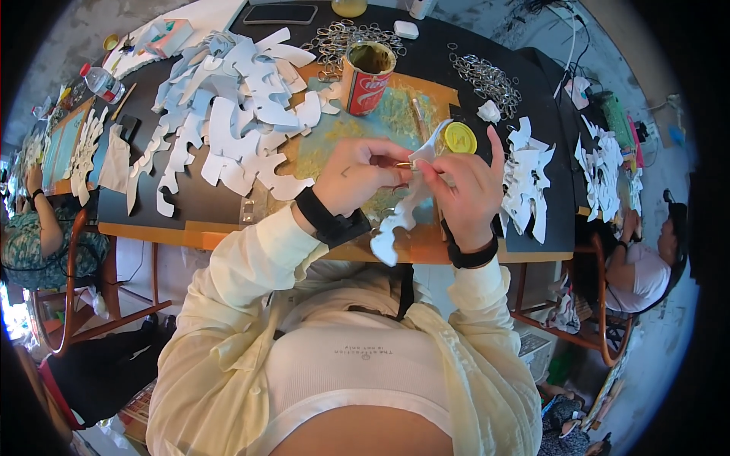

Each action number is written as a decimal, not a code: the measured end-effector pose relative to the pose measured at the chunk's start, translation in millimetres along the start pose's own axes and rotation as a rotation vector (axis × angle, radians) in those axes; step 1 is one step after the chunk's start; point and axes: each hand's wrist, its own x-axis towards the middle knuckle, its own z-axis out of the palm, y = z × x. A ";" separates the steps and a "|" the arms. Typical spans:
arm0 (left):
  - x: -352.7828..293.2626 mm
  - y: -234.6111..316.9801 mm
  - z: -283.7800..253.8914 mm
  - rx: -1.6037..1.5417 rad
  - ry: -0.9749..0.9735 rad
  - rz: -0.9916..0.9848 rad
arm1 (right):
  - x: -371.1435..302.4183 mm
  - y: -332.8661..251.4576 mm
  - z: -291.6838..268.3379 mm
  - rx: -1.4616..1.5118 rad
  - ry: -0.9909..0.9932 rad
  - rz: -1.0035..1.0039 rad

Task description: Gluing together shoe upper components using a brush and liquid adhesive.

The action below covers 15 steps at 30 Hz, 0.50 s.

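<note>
Above the front edge of the table, my left hand [353,178] and my right hand [468,190] meet over a curvy white cut-out piece [397,220]. Thumb and forefinger of the right hand pinch this piece near its middle, and its scalloped lower end hangs down toward me. Between the left fingertips is a small, thin gold-coloured bit [403,164], touching the white piece; its exact kind is too small to make out. Just beyond stands an open red can [367,87] with dark residue inside. A round yellow lid [459,138] lies near my right fingers.
Piles of white cut-out pieces lie left [251,125] and right [526,178]. Metal rings are heaped behind the can [346,42] and at the far right [487,82]. A stained work board [327,140] lies under the hands. Other people sit at both sides.
</note>
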 end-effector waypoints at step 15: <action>0.2 17.8 2.9 -0.017 -0.041 -0.109 | 0.1 -2.8 5.2 0.126 -0.022 0.369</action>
